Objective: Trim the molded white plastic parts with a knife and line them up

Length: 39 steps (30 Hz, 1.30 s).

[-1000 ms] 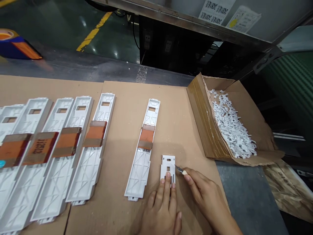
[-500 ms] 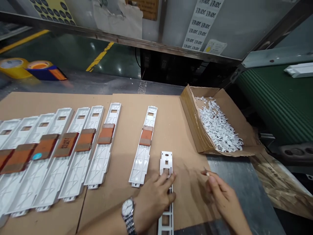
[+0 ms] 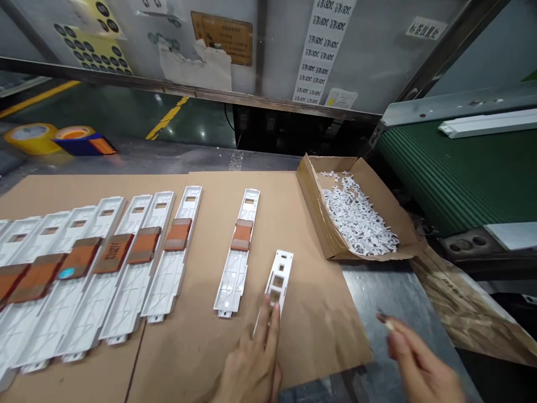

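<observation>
the left hand (image 3: 249,366) pressed flat on an untaped long white plastic panel (image 3: 279,280), the right hand (image 3: 419,361) pinched a small craft knife (image 3: 385,321); orange-taped white panels (image 3: 176,252) lay in a row to their left.

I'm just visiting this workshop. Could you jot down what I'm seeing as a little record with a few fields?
Left hand: the left hand rests on a short white plastic part with square cut-outs.
Right hand: the right hand pinches a small knife, blurred, away from the part.
Work surface: a brown cardboard sheet.
Laid out: long white moulded panels, each banded with orange-brown tape.
Box: a cardboard box of white plastic scraps.
Beyond: a green conveyor belt.
</observation>
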### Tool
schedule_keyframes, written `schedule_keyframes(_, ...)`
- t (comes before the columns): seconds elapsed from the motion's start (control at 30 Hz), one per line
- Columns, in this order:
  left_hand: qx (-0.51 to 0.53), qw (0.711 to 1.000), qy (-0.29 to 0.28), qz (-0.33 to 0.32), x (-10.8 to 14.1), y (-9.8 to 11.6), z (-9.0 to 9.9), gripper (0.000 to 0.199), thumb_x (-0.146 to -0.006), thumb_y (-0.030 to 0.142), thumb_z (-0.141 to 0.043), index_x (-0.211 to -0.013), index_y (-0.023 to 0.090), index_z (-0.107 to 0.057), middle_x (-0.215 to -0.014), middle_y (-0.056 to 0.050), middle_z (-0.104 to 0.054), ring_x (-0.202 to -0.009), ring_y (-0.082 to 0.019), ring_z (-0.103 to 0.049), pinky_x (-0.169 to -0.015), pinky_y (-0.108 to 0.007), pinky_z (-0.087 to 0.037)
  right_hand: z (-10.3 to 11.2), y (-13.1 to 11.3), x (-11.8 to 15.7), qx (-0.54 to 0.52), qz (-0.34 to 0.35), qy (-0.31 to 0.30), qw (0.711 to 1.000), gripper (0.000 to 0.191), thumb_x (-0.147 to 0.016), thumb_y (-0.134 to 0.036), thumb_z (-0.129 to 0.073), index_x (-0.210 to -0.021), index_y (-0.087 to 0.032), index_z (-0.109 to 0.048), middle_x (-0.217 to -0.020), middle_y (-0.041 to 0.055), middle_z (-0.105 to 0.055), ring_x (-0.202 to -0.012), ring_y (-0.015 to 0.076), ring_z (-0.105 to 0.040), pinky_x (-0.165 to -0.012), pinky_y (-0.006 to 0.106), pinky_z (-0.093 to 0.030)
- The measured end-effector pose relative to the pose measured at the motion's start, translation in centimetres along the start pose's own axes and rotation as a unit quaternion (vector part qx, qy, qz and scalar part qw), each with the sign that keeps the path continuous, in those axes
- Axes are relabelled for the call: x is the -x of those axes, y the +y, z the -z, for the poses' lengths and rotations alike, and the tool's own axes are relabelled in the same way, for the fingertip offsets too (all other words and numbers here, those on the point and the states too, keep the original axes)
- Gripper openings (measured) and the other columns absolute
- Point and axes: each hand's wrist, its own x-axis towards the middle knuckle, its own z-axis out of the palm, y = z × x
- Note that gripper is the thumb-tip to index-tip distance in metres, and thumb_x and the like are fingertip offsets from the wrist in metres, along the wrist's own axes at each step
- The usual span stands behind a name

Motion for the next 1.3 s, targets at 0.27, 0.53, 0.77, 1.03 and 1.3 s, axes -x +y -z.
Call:
schedule_keyframes(0.27, -0.003, 0.999, 0.037, -0.031, 0.7, 0.3, -2.9, 0.050, -0.073, 0.044, -0.060, -0.111, 0.011, -0.061, -0.123, -0.015, -0.057, -0.090, -0.024, -0.059, -0.067, -0.030, -0.049, -8.6, -8.1, -3.2, 0.102, 0.146, -0.098, 0.979, 0.041, -0.098, -0.040, -0.025, -0.094, -0.022, -0.062, -0.070, 0.0014, -0.065, -0.061, 0.0159, -0.064, -0.047, 0.024, -0.043)
schedule_keyframes(0.53, 0.070, 0.995, 0.036, -0.060, -2.8, -1.6, -1.8, 0.025, -0.073, 0.034, -0.059, -0.090, 0.015, -0.059, -0.139, -0.016, -0.040, -0.102, -0.026, -0.054, -0.066, -0.032, -0.041, -9.9, -8.8, -4.9, 0.171, 0.170, -0.118, 0.963, 0.042, -0.099, -0.038, -0.023, -0.092, -0.024, -0.062, -0.063, -0.0010, -0.060, -0.055, 0.0146, -0.061, -0.047, 0.025, -0.033)
schedule_keyframes(0.77, 0.059, 0.994, 0.057, -0.078, -2.8, -1.6, -2.9, 0.010, -0.072, 0.024, -0.054, -0.078, 0.016, -0.054, -0.134, -0.020, -0.044, -0.088, -0.025, -0.056, -0.062, -0.033, -0.037, -10.1, -9.2, -6.1, 0.158, 0.197, -0.143, 0.957, 0.041, -0.099, -0.037, -0.022, -0.090, -0.024, -0.060, -0.065, -0.0014, -0.061, -0.057, 0.0150, -0.060, -0.050, 0.025, -0.033)
schedule_keyframes(1.03, 0.044, 0.994, 0.053, -0.083, -2.8, -1.6, -3.4, 0.008, -0.075, 0.023, -0.052, -0.077, 0.016, -0.052, -0.133, -0.022, -0.046, -0.088, -0.025, -0.056, -0.064, -0.033, -0.038, -10.2, -9.4, -6.9, 0.164, 0.218, -0.153, 0.950, 0.041, -0.099, -0.038, -0.022, -0.090, -0.024, -0.060, -0.063, -0.0019, -0.060, -0.054, 0.0150, -0.059, -0.049, 0.025, -0.032)
schedule_keyframes(1.3, 0.047, 0.994, 0.057, -0.083, -2.9, -1.5, -3.4, 0.006, -0.073, 0.021, -0.052, -0.074, 0.016, -0.051, -0.132, -0.023, -0.046, -0.088, -0.026, -0.057, -0.063, -0.033, -0.038, -10.3, -9.4, -6.9, 0.161, 0.210, -0.171, 0.949, 0.042, -0.099, -0.038, -0.022, -0.088, -0.024, -0.060, -0.064, -0.0009, -0.061, -0.055, 0.0138, -0.060, -0.049, 0.024, -0.033)
